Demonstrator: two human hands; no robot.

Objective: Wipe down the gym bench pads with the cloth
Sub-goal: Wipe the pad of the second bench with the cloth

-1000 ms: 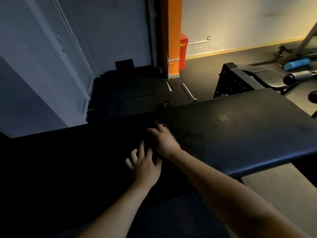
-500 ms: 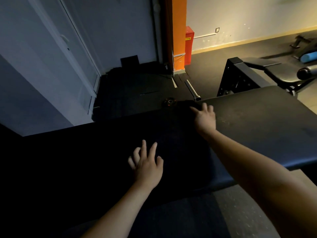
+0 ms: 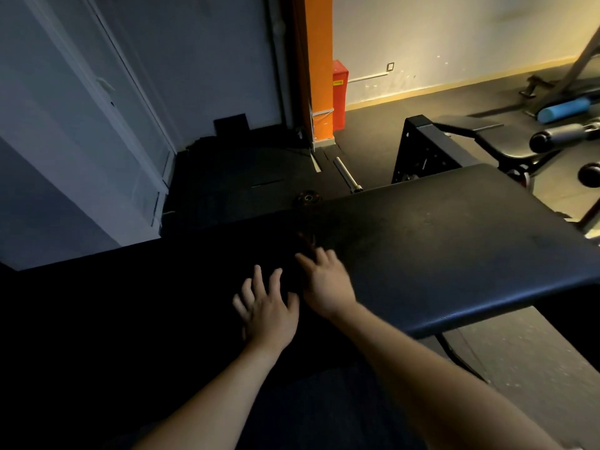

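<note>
Your view was dim, warm light coming from the right. The left end of the bench pad (image 3: 422, 254) lay black.

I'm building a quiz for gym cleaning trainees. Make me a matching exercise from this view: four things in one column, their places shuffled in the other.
1 orange pillar
2 blue roller
3 metal bar
4 left hand

A far right of the view
B beside the right hand, fingers spread
C next to the red box
D on the floor beyond the bench pad

Pairs: 1-C, 2-A, 3-D, 4-B
</note>
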